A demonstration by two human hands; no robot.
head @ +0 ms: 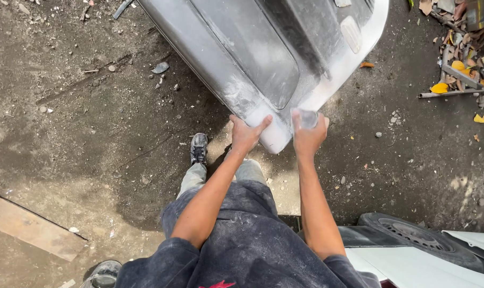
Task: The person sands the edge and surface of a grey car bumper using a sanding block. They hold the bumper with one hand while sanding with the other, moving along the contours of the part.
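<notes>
The person stands over a grey car body panel [263,58], dusty with white sanding residue, that rests on the dirt ground [92,133] and leans toward them, its rounded lower corner just above their feet. The left hand [246,134] lies flat on that corner, fingers spread and open, bracing the panel rather than gripping it. The right hand [307,133] is closed around a small pale sanding pad [307,118], pressing it against the whitened edge of the panel just beside the left hand. Judging from the powdery patch around both hands, the step in hand looks like rubbing down this corner; the next move would call for steady pressure along the curved edge while the left hand keeps the panel from shifting. A dark shoe [199,148] is planted on the ground below the panel. A tyre [413,234] lies at the lower right, and dry leaves and scrap [463,64] sit at the upper right.
</notes>
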